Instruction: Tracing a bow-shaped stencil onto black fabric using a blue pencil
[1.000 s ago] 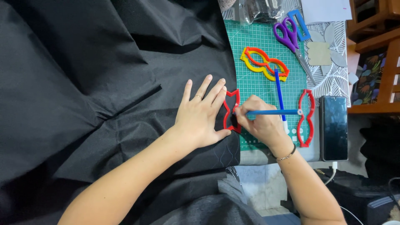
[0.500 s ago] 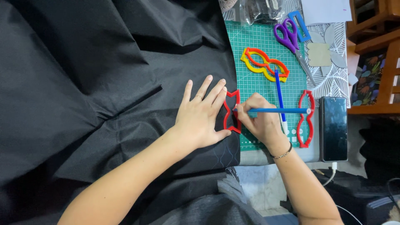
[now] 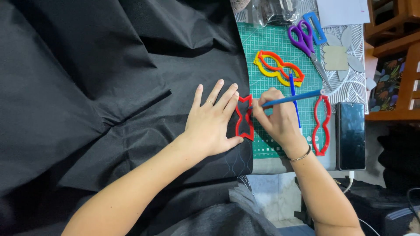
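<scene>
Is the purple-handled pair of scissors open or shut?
Shut: the scissors lie flat on the green cutting mat, blades together in one line.

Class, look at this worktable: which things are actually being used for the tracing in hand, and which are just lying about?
In use:
left hand flat on the black cloth, steadying the red template
right hand holding the blue pencil
green cutting mat underneath

Lying about:
purple scissors
yellow and red templates
another red template
phone
</scene>
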